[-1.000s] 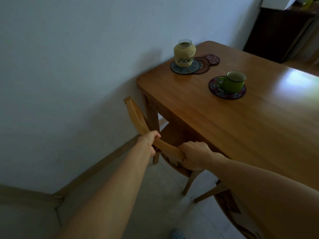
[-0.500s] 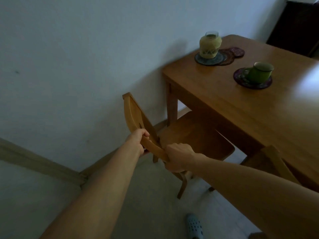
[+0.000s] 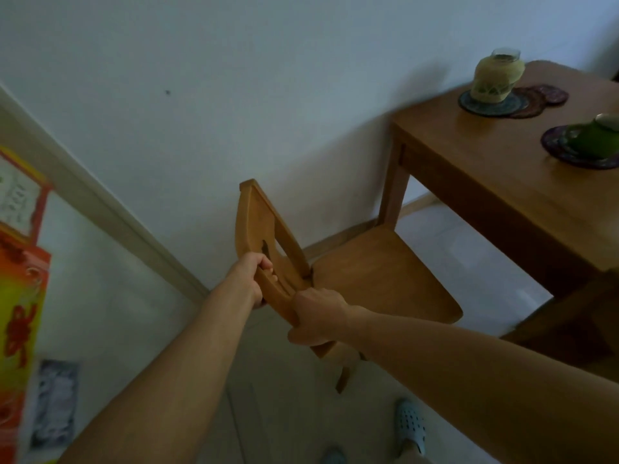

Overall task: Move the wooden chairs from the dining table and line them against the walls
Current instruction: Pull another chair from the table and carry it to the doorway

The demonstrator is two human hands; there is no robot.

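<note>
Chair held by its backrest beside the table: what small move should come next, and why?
Probably swing the chair toward the wall and set it down. Both the left hand and right hand grip its backrest, and the seat is already out from under the table.

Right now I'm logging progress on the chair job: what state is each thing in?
wooden chair: clear of the table, gripped by its backrest
left hand: closed on the backrest
right hand: closed on the backrest
dining table: against the wall
green cup: upright on a coaster
jar: upright on a coaster
</note>
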